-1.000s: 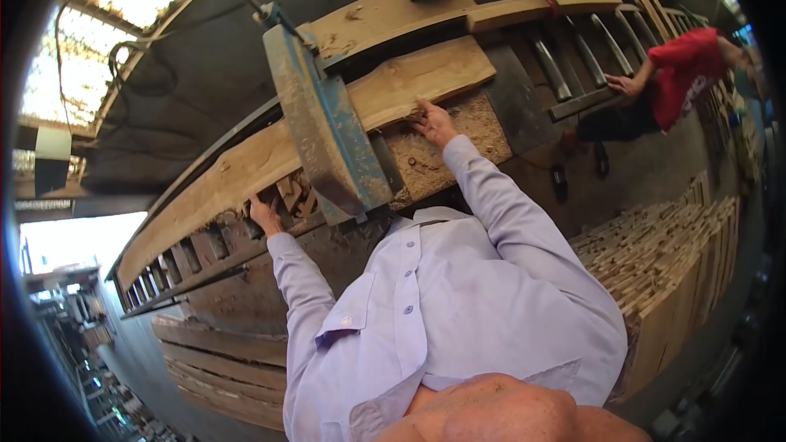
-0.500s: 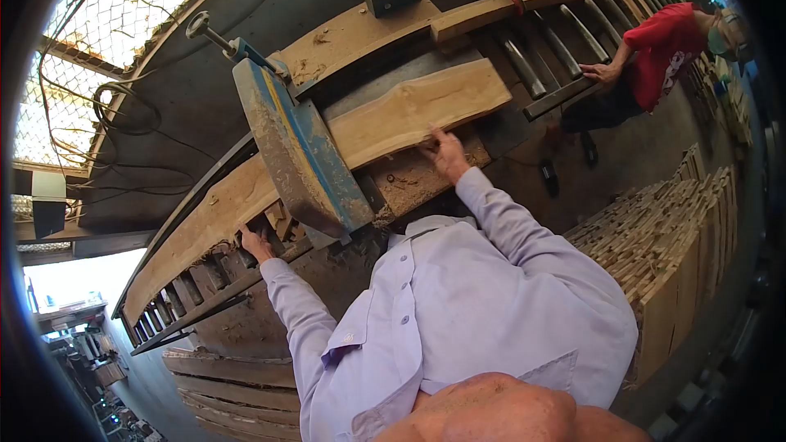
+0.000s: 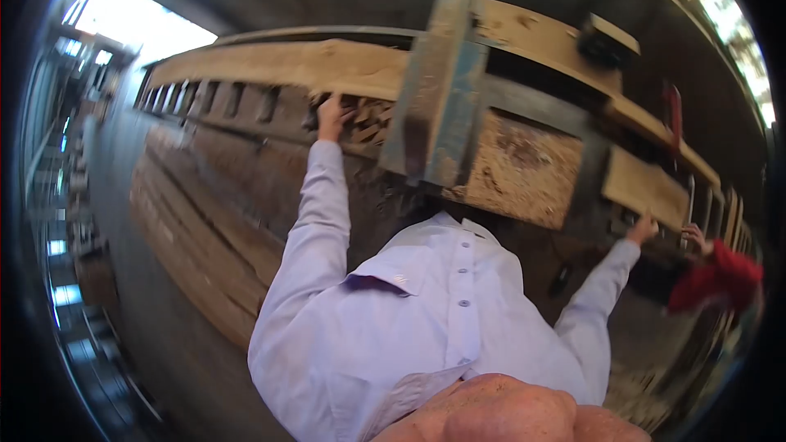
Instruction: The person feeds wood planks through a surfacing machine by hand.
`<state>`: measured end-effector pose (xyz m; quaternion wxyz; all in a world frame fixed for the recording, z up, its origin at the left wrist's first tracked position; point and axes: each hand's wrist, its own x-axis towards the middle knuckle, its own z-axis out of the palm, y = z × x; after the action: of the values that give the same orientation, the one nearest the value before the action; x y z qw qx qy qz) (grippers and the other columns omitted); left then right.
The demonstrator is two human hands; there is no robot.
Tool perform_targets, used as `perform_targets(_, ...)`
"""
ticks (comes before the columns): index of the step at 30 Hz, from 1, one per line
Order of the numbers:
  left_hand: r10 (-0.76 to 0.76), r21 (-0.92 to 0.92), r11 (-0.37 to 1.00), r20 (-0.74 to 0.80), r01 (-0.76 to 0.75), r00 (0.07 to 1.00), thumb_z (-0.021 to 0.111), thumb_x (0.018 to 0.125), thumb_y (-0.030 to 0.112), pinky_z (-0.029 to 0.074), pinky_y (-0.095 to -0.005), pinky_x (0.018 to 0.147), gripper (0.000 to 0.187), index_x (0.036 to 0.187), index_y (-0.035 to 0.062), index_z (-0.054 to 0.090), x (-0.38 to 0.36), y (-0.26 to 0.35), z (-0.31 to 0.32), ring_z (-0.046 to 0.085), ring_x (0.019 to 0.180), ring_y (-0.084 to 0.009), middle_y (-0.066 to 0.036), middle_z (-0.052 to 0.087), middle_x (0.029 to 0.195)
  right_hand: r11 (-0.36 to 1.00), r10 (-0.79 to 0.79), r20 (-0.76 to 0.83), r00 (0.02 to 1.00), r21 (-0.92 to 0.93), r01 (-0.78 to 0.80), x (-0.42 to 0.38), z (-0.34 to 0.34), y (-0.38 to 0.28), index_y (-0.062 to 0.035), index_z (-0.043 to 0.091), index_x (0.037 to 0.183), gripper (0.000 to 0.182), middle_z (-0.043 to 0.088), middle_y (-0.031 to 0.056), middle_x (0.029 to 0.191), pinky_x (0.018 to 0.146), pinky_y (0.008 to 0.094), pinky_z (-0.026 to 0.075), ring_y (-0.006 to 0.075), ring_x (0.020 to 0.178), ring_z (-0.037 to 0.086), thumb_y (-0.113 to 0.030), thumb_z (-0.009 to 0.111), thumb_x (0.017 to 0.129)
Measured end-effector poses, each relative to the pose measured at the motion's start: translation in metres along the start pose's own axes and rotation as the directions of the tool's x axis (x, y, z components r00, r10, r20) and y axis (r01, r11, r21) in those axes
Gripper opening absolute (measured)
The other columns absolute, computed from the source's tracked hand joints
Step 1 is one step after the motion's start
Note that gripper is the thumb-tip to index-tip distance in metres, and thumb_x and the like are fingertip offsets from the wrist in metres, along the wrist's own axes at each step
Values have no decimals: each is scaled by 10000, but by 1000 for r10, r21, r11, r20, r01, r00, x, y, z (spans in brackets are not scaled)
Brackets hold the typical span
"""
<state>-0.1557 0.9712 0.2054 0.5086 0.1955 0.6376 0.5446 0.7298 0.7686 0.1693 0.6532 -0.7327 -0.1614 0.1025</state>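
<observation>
A long rough wooden plank (image 3: 270, 65) lies on the roller bed left of the blue machine housing (image 3: 450, 106). At the near edge of this plank is my left hand (image 3: 330, 117), its fingers closed on the wood. Over on the right, a shorter wooden board (image 3: 645, 184) rests beyond the sawdust-covered machine table (image 3: 524, 168). My right hand (image 3: 643, 230) is stretched out to that board's near edge, fingers bent against it and slightly blurred. Close by, a co-worker's hand (image 3: 696, 240) is at the board's far right end.
Wood offcuts (image 3: 372, 121) sit between the rollers beside my left hand. A stack of thick planks (image 3: 205, 229) lies low on the left. A red clamp (image 3: 673, 119) stands on the long fence at the right. The co-worker in a red shirt (image 3: 720, 278) is at the right.
The shorter board has slid right, away from the housing, with my right hand following it and uncovering the sawdust-covered table. My view has turned left. The co-worker's hand is now near the board.
</observation>
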Motion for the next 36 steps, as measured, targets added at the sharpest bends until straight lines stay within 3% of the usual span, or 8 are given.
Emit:
perform_targets(3, -36, -130, 991, -1, 36, 999, 610, 943, 423, 602, -444, 754, 609, 1245, -88, 475, 20, -15, -29, 680, 913, -371, -260, 628, 1110, 699, -483, 56, 874, -576, 424, -56, 22, -32, 72, 613, 1154, 391, 642, 225, 1155, 863, 395, 501, 312, 980, 632, -212, 672, 891)
perform_targets(6, -53, -257, 965, -17, 47, 998, 588, 960, 411, 604, -443, 765, 675, 1305, -132, 384, 30, -21, -47, 668, 962, -402, -297, 589, 1182, 658, -385, 250, 889, -601, 454, -158, 70, -80, 32, 609, 1187, 410, 562, 249, 1292, 1018, 446, 410, 379, 1180, 535, -280, 638, 923)
perform_targets(8, -42, -387, 922, -56, 17, 998, 554, 983, 389, 583, -484, 859, 666, 1373, -105, 333, 36, -13, -55, 595, 1114, -438, -317, 495, 1308, 535, -496, 515, 699, -453, 713, -182, 85, -66, -10, 600, 1222, 406, 541, 204, 1343, 1050, 431, 392, 368, 1239, 501, -297, 627, 935)
perform_targets(18, -196, -597, 802, -236, 17, 952, 473, 992, 483, 482, -493, 1033, 714, 1409, -73, 312, 37, 8, -26, 519, 1226, -426, -294, 455, 1379, 506, -390, 594, 703, -500, 703, -215, 107, -50, -27, 558, 1280, 451, 477, 165, 1426, 1121, 428, 321, 326, 1348, 404, -311, 628, 937)
perform_targets(30, -87, -532, 846, -178, -21, 980, 474, 1009, 435, 544, -431, 932, 541, 1227, -59, 498, 29, -44, -1, 633, 1018, -321, -226, 617, 1137, 487, -407, 576, 709, -520, 702, -205, 118, -53, -61, 558, 1281, 507, 477, 146, 1427, 1136, 441, 299, 321, 1359, 394, -385, 651, 902)
perform_targets(32, -89, -367, 929, -130, 35, 988, 465, 1015, 426, 546, -405, 872, 521, 1192, -59, 538, -4, -51, 22, 640, 1003, -315, -195, 648, 1092, 479, -404, 561, 722, -543, 690, -199, 121, -51, -71, 559, 1283, 515, 475, 138, 1429, 1148, 440, 282, 310, 1366, 388, -406, 643, 903)
perform_targets(34, -53, -393, 914, 136, 103, 989, 504, 1001, 441, 529, -356, 816, 501, 1122, -34, 606, -10, -69, 20, 648, 941, -287, -134, 678, 986, 483, -392, 554, 734, -555, 677, -202, 123, -53, -75, 560, 1283, 514, 474, 133, 1430, 1154, 436, 276, 299, 1368, 388, -416, 636, 906)
perform_targets(36, 21, 360, 927, 233, -106, 972, 554, 976, 464, 508, -324, 789, 487, 1051, -6, 660, -36, -63, 20, 642, 866, -234, -72, 680, 889, 481, -392, 553, 736, -559, 676, -202, 125, -54, -74, 559, 1284, 518, 475, 132, 1429, 1155, 433, 275, 297, 1367, 390, -419, 635, 906)
